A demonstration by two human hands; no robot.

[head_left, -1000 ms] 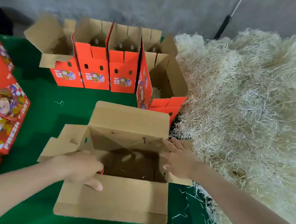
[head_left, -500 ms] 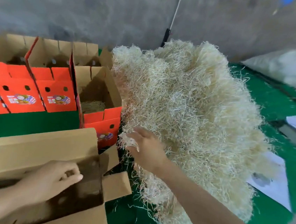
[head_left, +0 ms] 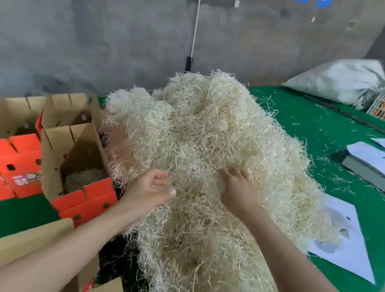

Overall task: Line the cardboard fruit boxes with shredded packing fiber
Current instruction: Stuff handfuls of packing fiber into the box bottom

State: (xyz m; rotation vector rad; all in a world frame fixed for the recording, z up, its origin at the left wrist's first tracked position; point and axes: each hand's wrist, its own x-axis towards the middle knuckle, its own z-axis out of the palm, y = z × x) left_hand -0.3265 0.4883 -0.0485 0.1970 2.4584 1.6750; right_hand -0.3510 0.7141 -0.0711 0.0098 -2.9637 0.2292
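Huge tangled heap of shredded packing fiber dead centre, easily the biggest thing going, so using it as the marker for everything else. Left of the heap and hard against it: an open fruit box with only a thin wad of fiber in the bottom, then a row of orange boxes further left, insides hard to read. Near-left of the heap, right at the bottom edge: a plain brown box, mostly cut off, lining impossible to judge. Left hand at the heap's near-left flank, thumb out, fingers loosely spread, pinching nothing, contact with the strands unclear. Right hand on the heap's near face, fingers fairly straight and close together, tips sunk among the strands, no closed grip on show. Biggest risk, just guessing here: pulling a clump and getting half the heap along for the ride thanks to all that tangling, then shedding strands down the dark gap between heap and boxes. Second one: grabbing too little and ending up with a patchy lining. Behind the heap, bare grey concrete wall with a thin white cord hanging down. Under and right of it, green mat littered with stray strands. Far right, a pale stuffed sack; nearer right, loose printed sheets.
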